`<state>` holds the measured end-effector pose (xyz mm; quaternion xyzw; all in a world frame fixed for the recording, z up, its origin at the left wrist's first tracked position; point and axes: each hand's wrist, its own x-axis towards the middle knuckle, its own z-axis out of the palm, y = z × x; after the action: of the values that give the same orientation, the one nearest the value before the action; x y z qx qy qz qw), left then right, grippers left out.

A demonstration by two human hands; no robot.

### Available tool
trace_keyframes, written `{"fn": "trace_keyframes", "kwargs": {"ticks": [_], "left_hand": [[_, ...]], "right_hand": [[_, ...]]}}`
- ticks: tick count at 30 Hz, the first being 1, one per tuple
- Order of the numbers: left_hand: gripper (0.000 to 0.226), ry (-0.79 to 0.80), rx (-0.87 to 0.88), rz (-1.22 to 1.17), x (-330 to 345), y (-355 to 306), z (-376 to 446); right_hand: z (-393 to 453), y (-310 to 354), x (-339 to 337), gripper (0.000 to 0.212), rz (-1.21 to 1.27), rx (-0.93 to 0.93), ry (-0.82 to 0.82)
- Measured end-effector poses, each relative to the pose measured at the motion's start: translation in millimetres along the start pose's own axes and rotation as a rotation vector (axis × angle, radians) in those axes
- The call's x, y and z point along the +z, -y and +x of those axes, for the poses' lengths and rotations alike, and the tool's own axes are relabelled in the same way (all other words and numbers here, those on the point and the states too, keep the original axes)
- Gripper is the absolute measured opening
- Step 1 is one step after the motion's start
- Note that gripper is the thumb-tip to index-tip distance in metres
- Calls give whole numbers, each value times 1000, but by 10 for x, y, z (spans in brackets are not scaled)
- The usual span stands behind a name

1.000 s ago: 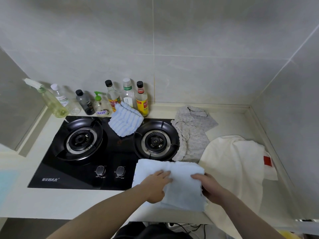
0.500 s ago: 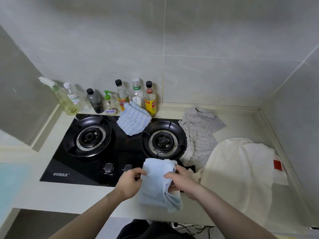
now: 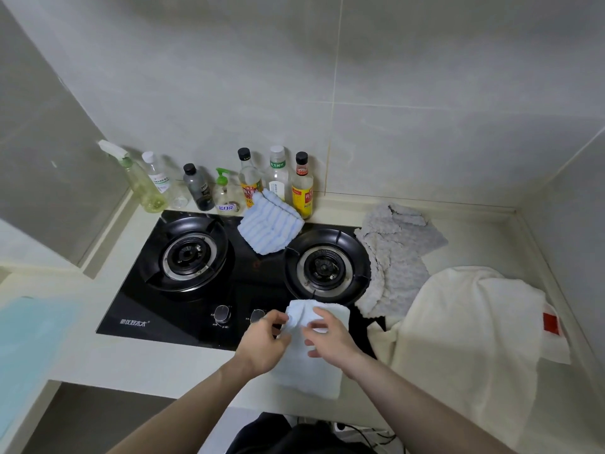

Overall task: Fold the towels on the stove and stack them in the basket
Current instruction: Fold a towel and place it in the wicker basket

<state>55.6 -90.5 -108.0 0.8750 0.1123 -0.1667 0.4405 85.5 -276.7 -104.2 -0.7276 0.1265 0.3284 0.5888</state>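
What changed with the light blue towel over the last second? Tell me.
The light blue towel, spread wide a second ago, has been folded sideways into a narrow strip. The left hand and right hand moved together and grip its top edge. The striped towel and grey towel stayed put.

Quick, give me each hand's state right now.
Left hand: pinching the folded pale blue terry towel.
Right hand: fingers curled on the same towel.

Dim, even light; soft shadows. Wide-angle bending at edges. Faint glare on black stove. Hands slightly blurred.
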Motion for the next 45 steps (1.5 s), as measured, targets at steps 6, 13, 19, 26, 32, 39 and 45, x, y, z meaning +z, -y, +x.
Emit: {"fn": "trace_keyframes", "kwargs": {"ticks": [6,13,19,26,32,39,45], "left_hand": [[43,-167,223,313,87,-12,-88],[60,243,101,373,216,86,32],[62,147,92,463,305,148,-17],[43,-84,79,344,148,-19,82],[66,-36,-207,59,-9,-321,474],[59,242,-363,-63,-55,-485,599],[28,241,-297,-208,-82,-409,550]], "right_hand": [[-103,-373,-144,37,-139,-173,-155],[-100,-616,-218,50,-342,-160,-66],[-63,-672,-209,55,-445,-181,27],[6,-600,-317,36,-202,-247,-252],[180,-342,-521,66,-92,-46,-319],[262,-120,-545,57,85,168,-158],[219,-159,-644,29,175,132,-146]]}}
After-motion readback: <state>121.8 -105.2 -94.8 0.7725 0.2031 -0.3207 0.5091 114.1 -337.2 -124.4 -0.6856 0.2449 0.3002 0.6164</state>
